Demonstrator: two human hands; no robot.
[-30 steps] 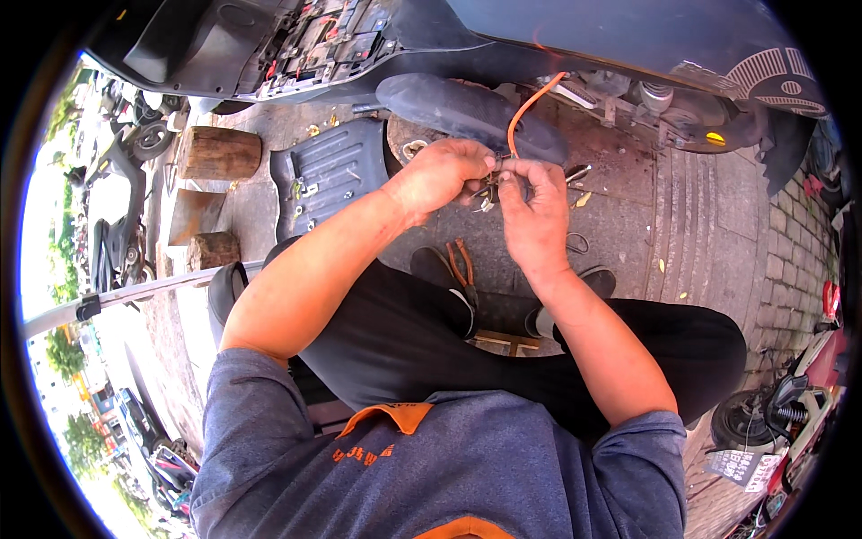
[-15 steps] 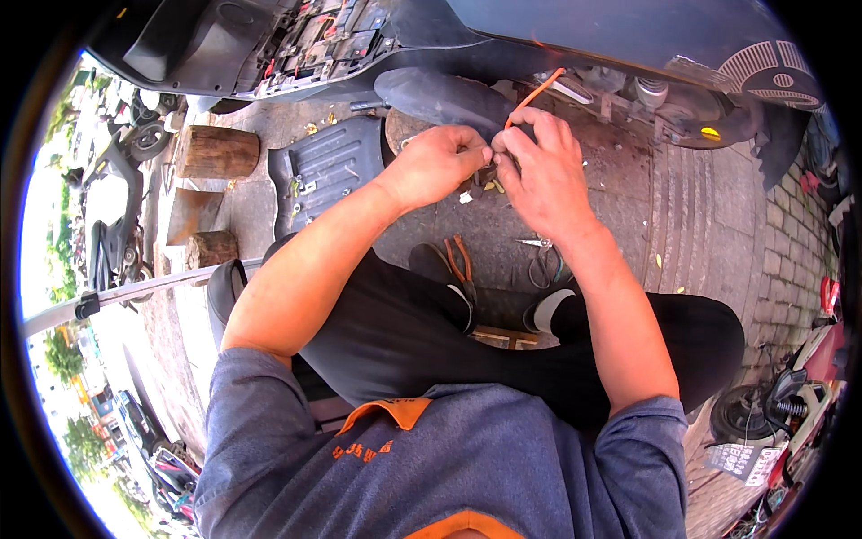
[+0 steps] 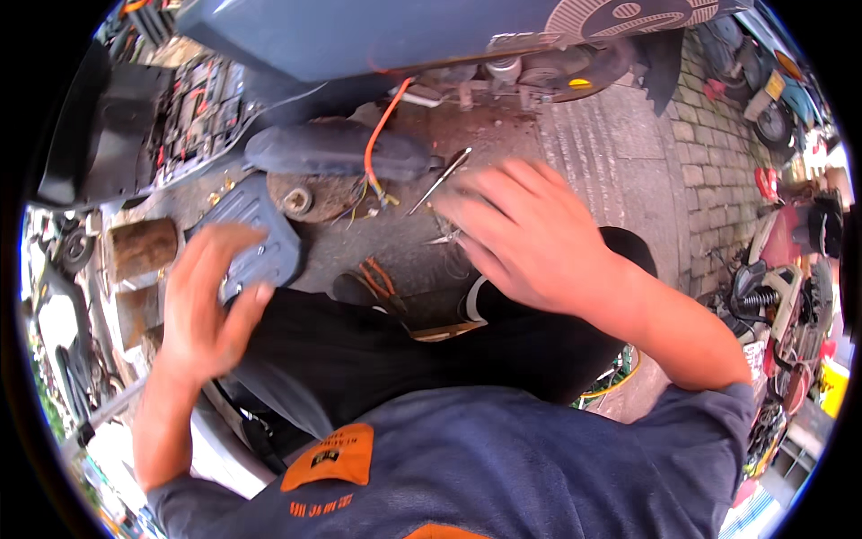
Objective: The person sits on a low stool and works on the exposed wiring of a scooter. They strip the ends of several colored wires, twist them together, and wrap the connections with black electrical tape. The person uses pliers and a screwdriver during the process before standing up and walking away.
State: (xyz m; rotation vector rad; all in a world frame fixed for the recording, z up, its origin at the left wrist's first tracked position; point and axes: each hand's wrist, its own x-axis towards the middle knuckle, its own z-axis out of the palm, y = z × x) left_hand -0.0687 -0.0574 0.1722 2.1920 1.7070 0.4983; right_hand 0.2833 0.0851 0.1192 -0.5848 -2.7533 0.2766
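Observation:
My left hand [image 3: 211, 296] hangs at the left above the ribbed grey plastic panel [image 3: 247, 225], thumb and fingers apart, with nothing in it. Farther right, my right hand [image 3: 525, 234] is raised over the ground with its fingers loosely spread and smeared by motion. Near its fingertips is a slim metal tool [image 3: 440, 181], too unclear to name, seemingly on the ground. Scissors [image 3: 444, 240] lie partly behind that hand. An orange cable [image 3: 371, 148] hangs from the vehicle body, its lower end fanning into thin coloured wires [image 3: 377, 196], touched by neither hand.
Orange-handled pliers [image 3: 377, 277] lie by my foot. A dark oblong cushion-like part [image 3: 337, 151] sits under the blue-grey vehicle panel [image 3: 395, 36]. Wooden blocks [image 3: 144, 249] stand at the left, and a round metal piece [image 3: 296, 200] is near the cable. Parked scooters [image 3: 763, 99] line the right.
My hands have parted from the cable's end; the left moved left and nearer, the right stays raised. The wires now hang free. My view has shifted to the right.

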